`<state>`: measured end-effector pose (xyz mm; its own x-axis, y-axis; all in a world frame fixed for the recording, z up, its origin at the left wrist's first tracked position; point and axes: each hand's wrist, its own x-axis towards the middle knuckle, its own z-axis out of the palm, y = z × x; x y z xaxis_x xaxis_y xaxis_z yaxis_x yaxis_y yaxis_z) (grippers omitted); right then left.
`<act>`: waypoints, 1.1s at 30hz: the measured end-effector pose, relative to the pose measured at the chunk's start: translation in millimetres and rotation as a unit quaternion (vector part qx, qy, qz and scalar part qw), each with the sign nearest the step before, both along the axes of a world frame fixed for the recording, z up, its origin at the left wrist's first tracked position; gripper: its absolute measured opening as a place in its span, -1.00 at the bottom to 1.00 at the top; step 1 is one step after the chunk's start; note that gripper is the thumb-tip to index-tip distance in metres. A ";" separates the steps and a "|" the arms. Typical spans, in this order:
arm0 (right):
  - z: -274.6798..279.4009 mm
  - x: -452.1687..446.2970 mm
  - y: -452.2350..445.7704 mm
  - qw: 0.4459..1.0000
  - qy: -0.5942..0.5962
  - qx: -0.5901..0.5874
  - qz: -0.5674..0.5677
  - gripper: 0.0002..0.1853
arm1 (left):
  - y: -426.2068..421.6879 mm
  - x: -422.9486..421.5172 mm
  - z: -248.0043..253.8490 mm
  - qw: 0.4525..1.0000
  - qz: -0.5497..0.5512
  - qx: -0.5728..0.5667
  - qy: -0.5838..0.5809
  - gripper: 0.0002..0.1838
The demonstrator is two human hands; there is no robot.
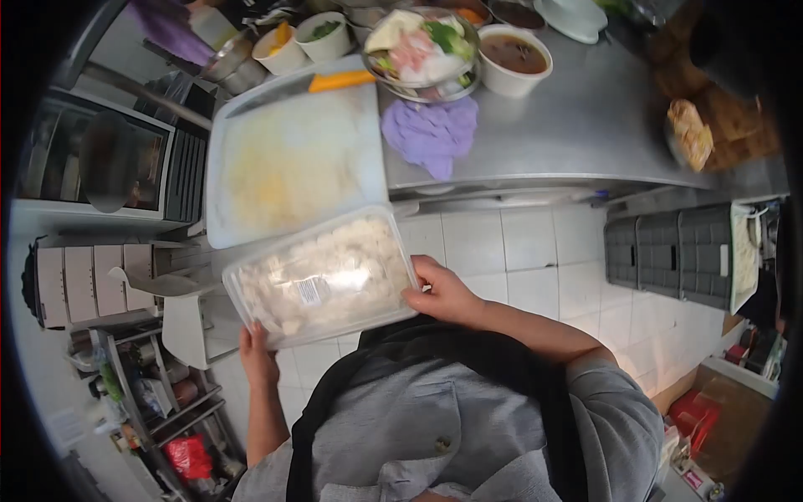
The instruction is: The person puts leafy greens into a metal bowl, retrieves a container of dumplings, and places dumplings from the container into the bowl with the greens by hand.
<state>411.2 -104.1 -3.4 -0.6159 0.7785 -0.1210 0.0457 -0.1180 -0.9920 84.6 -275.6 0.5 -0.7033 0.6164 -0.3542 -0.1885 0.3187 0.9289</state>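
Note:
A clear rectangular lidded plastic container (322, 276), full of whitish pieces that I cannot identify, is held level in front of my body. A small barcode label (309, 291) shows on its top. My left hand (259, 355) grips the near left corner. My right hand (443, 290) is closed on the right edge, thumb on top. The container's far edge overlaps the near edge of a stained white cutting board (301, 159). A knife with an orange handle (341, 80) lies along the board's far edge.
Beyond the board stand a bowl of mixed vegetables and meat (422, 50), a white tub of brown liquid (514, 60) and a crumpled purple cloth (431, 138) on the steel counter (577, 125). Grey crates (669, 258) sit at right, a rack (159, 393) at lower left.

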 end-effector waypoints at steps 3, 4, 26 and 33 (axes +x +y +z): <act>-48.4 36.4 -28.9 0.999 -0.010 -0.040 0.014 -0.82 | -30.2 45.2 -19.4 0.996 0.001 -0.023 -0.085 -0.70; -64.4 47.3 -38.1 0.996 -0.035 -0.075 0.026 -0.82 | -36.8 53.1 -32.6 0.993 0.005 -0.041 -0.112 -0.69; -459.6 -48.1 90.8 0.885 -0.022 -0.320 -0.338 -0.75 | 160.2 -1.2 -462.1 0.961 0.057 -0.073 -0.261 -0.60; -503.8 -81.6 123.0 0.896 -0.022 -0.317 -0.311 -0.43 | 179.6 -63.8 -553.7 0.980 -0.180 -0.064 -0.045 -0.44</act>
